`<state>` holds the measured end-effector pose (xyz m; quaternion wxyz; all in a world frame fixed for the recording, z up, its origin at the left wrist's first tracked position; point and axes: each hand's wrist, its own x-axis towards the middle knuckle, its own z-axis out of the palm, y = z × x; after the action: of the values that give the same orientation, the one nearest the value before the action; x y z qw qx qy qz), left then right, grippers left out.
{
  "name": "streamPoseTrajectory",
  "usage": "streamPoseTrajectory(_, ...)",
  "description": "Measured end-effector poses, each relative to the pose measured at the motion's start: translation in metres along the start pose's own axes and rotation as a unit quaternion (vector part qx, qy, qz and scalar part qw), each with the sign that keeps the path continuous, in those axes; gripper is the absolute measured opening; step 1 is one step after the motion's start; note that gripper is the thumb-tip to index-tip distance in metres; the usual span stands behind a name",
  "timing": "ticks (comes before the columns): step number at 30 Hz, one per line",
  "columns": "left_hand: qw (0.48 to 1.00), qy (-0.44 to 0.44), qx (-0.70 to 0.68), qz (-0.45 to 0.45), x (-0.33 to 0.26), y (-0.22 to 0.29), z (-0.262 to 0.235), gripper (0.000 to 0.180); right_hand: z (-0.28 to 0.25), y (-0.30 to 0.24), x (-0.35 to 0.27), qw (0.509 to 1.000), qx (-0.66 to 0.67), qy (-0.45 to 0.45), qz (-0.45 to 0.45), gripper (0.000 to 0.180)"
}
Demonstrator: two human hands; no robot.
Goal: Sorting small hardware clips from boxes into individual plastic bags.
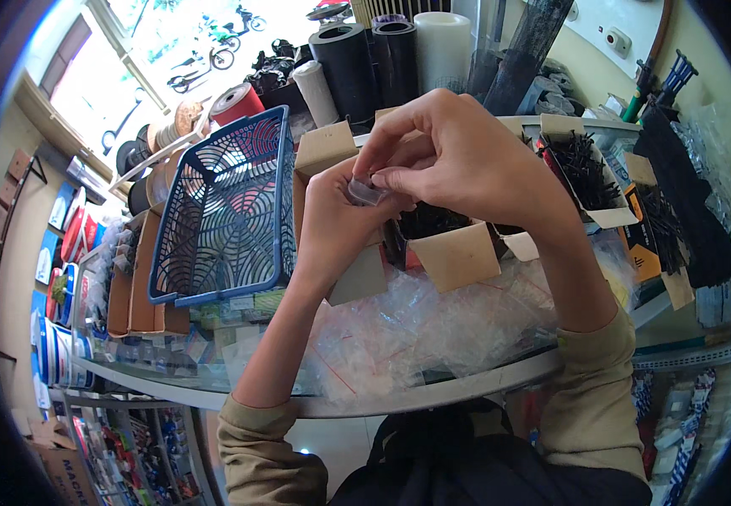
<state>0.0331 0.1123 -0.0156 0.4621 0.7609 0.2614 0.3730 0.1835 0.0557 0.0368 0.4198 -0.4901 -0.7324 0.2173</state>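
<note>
Over the counter my two hands meet at a small clear plastic bag (364, 195). My left hand (336, 221) is closed round it from below. My right hand (467, 160) reaches across from the right, thumb and fingertips pinched together at the top of the bag; whether anything else sits between them is hidden. Beneath the hands, an open cardboard box (454, 257) contains many small black pieces that look like screws. Clear plastic bags (433, 325) lie in a loose heap on the glass counter (433, 395), just in front of that box.
An empty blue plastic basket (224, 211) leans at the left, beside a brown carton (148, 282). Further open boxes of black screw-like pieces (583, 169) stand to the right. Black rolls (344, 67) and a white roll (441, 52) rise at the back.
</note>
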Motion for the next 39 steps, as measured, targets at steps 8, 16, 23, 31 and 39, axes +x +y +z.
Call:
streamPoseTrajectory(8, 0.996, 0.084, 0.000, 0.038, -0.002, 0.008, 0.002, 0.018, -0.015, -0.001, 0.006, 0.993, -0.048, 0.095, -0.059, 0.016)
streamPoseTrajectory(16, 0.996, 0.086, 0.018, 0.026, 0.004, -0.007, 0.000, 0.018, -0.011, 0.047, 0.002, 0.943, -0.281, -0.149, 0.101, 0.030)
streamPoseTrajectory(23, 0.999, 0.035, 0.036, -0.021, 0.004, -0.010, 0.000, 0.020, 0.009, 0.057, 0.009, 0.924, -0.245, -0.263, 0.131, 0.041)
streamPoseTrajectory(31, 0.998, 0.010, 0.065, -0.005, 0.002, -0.009, -0.001, 0.018, 0.016, 0.056, 0.007, 0.917, -0.290, -0.250, 0.114, 0.038)
streamPoseTrajectory(39, 0.999, 0.014, 0.038, -0.005, 0.001, -0.007, 0.000, 0.018, 0.017, 0.066, 0.005, 0.926, -0.248, -0.274, 0.078, 0.038)
